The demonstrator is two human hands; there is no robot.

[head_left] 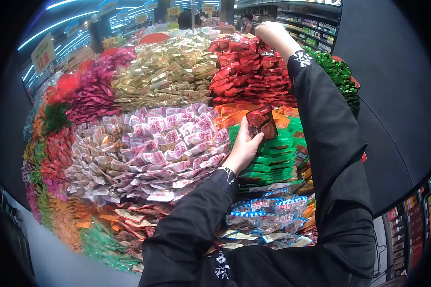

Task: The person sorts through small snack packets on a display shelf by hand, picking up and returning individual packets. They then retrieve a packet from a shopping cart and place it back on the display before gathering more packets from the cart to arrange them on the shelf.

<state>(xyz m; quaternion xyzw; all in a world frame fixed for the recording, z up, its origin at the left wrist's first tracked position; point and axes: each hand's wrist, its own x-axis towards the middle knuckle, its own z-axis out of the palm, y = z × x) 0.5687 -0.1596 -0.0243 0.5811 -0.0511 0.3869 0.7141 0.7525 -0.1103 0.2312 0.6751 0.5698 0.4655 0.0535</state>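
My left hand [244, 149] holds up a small dark red snack packet [261, 122] over the green packets [277, 153] in the middle of a big display of wrapped snacks. My right hand [272, 34] reaches far up to the top of the red packet pile [246, 71], fingers closed among the packets there; what it grips is hidden. Both arms wear black sleeves. Pink-and-white packets [163, 143] lie just left of my left hand.
Gold packets [163, 76] sit at the back centre, magenta ones [96, 91] to the left, blue-and-white ones [268, 210] near me, shiny green ones [340, 71] at the right. A price sign [44, 51] stands at upper left. Store shelves [306, 28] and people stand behind.
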